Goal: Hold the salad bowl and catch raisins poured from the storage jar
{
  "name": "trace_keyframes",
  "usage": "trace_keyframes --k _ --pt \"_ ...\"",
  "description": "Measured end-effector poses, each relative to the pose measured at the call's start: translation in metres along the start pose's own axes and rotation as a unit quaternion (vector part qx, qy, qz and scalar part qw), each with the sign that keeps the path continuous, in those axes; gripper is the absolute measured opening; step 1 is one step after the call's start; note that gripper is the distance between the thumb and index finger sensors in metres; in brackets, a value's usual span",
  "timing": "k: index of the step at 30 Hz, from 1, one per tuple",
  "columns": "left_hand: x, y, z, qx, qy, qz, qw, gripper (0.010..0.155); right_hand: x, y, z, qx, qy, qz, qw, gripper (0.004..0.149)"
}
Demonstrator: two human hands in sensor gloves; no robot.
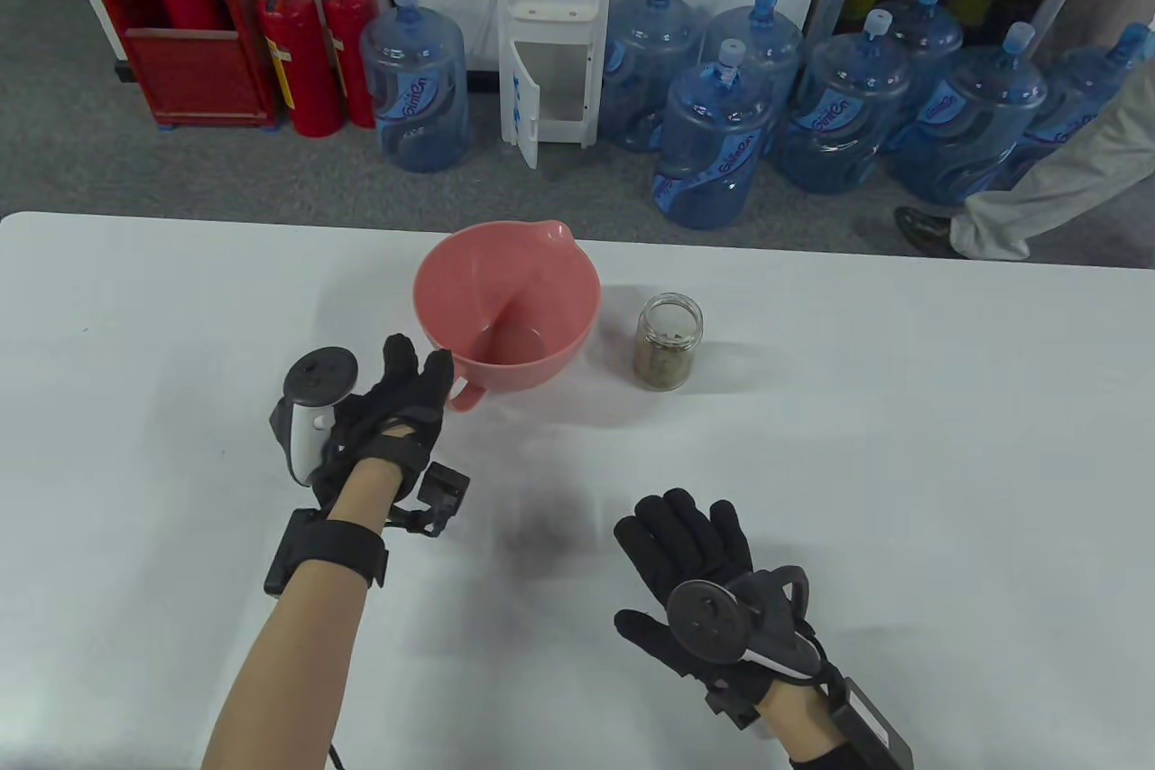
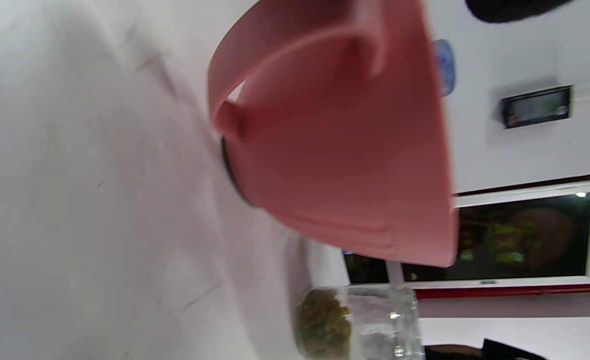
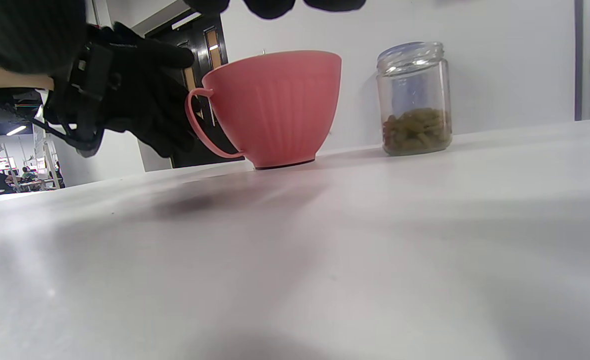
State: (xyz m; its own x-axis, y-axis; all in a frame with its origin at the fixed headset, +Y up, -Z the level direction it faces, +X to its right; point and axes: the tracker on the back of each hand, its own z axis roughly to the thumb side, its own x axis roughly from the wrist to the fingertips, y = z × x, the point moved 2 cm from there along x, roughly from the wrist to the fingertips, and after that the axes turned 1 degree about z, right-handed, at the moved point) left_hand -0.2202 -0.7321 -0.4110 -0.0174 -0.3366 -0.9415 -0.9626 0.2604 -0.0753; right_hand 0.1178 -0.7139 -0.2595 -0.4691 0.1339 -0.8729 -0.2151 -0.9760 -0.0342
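Observation:
A pink salad bowl (image 1: 507, 301) with a spout and a loop handle (image 1: 466, 395) stands upright and empty on the white table; it also shows in the left wrist view (image 2: 345, 145) and in the right wrist view (image 3: 275, 105). A lidless glass jar (image 1: 668, 341) holding raisins stands just right of it, seen too in the right wrist view (image 3: 416, 97) and the left wrist view (image 2: 360, 322). My left hand (image 1: 411, 382) is at the bowl's handle, fingers open, touching or nearly touching it. My right hand (image 1: 686, 535) hovers open over the near table, empty, well short of the jar.
The table's far edge (image 1: 812, 251) runs just behind the bowl and jar. Beyond it on the floor stand water bottles (image 1: 713, 147), a dispenser (image 1: 550, 30) and fire extinguishers (image 1: 307, 52). A person's leg (image 1: 1038, 183) is at the far right.

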Motion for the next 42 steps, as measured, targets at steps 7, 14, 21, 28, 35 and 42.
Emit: trace_keyframes --k 7,14,21,28,35,42 --pt "0.01 -0.01 -0.001 0.039 -0.007 0.031 0.999 0.062 0.0 -0.001 0.0 -0.001 0.0 0.002 1.0 0.088" --pt "0.003 -0.011 0.01 -0.07 -0.132 -0.014 0.989 0.036 0.001 0.0 -0.002 -0.001 0.003 0.008 1.0 0.088" --pt "-0.074 -0.007 0.024 -0.088 -0.267 -0.101 0.954 0.034 0.002 -0.001 -0.003 -0.001 0.006 0.005 1.0 0.088" --pt "-0.128 -0.008 -0.004 -0.107 -0.311 -0.143 0.934 0.034 0.003 0.0 -0.003 -0.002 0.011 0.004 1.0 0.088" --pt "-0.13 -0.005 -0.021 -0.126 -0.338 -0.141 0.922 0.034 0.004 0.002 -0.003 0.004 0.012 0.013 1.0 0.088" --pt "-0.129 -0.006 -0.029 -0.165 -0.334 -0.144 0.917 0.033 0.011 -0.005 -0.011 0.009 0.023 0.011 1.0 0.088"
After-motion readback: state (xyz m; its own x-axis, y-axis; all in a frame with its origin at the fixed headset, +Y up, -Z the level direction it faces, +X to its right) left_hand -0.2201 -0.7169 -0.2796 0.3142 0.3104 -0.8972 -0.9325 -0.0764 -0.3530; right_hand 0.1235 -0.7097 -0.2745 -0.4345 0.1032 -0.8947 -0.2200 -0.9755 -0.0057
